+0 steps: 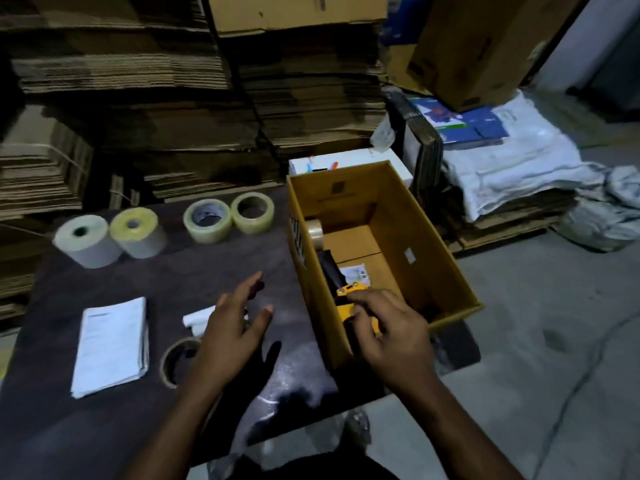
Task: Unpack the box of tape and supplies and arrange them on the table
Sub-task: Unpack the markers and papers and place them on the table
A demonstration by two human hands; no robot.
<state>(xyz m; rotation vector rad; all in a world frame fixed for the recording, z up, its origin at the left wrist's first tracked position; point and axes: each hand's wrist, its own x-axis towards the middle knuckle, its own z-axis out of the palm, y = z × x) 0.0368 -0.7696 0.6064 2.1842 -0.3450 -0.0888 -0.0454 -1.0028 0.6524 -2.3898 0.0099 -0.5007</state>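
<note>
- We're looking down at a dark tabletop [214, 265] with the yellow cardboard box [433, 244] sitting open at its right end, hanging a bit past the edge.
- Our right hand [391, 330] is reaching into the near end of the box, fingers curled around a yellow and black tape dispenser [349, 299], so it's gripping that.
- Our left hand [232, 327] is hovering over the tabletop, fingers spread, holding nothing.
- We're seeing one clear tape roll [314, 231] leaning against the left wall inside the box, plus a small printed label [356, 272] lying on the bottom.
- Already out along the far side: two clear tape rolls [207, 220] [252, 213] side by side, and left of them a white label roll [86, 241] touching a yellowish one [138, 233].
- Nearer to us, a stack of white papers [112, 344], a brown tape roll [176, 360] partly hidden under our left wrist, and some small white thing [199, 318] we can't make out.
</note>
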